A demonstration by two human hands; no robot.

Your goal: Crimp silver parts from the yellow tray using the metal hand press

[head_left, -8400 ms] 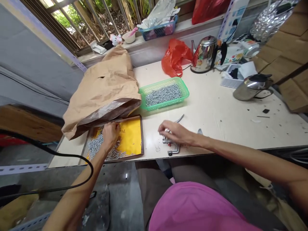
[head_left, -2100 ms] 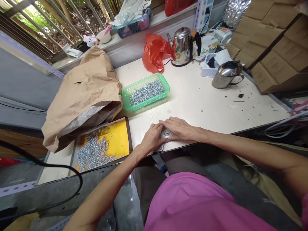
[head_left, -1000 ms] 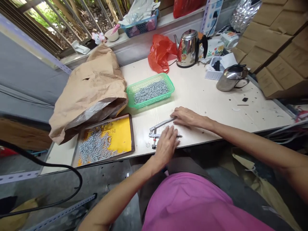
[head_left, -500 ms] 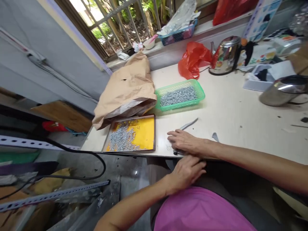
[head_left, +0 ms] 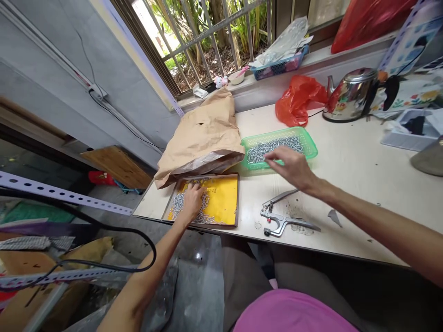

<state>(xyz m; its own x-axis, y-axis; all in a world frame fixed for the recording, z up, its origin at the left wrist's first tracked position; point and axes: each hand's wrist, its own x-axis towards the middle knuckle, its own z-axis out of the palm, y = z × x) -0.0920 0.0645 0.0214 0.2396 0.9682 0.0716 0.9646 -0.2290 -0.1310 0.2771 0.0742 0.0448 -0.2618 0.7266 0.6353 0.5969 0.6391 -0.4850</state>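
My left hand (head_left: 192, 201) reaches down into the brown-rimmed yellow tray (head_left: 224, 200) and rests on its heap of small metal pieces (head_left: 178, 207); the fingers curl into the heap. My right hand (head_left: 290, 166) hovers at the near rim of the green basket (head_left: 309, 142), which holds more metal pieces (head_left: 270, 146); thumb and fingers are pinched together. A metal plier-like hand press (head_left: 282, 219) lies free on the table between the two hands, near the front edge.
A crumpled brown paper sack (head_left: 204, 136) lies behind the tray. A red plastic bag (head_left: 299, 99), a steel kettle (head_left: 351, 94) and a white box (head_left: 411, 131) stand at the back. A black cable (head_left: 104, 263) loops at the lower left.
Both hands have left the hand press. My left hand went out to the yellow tray and my right hand up to the green basket. The view has swung left.
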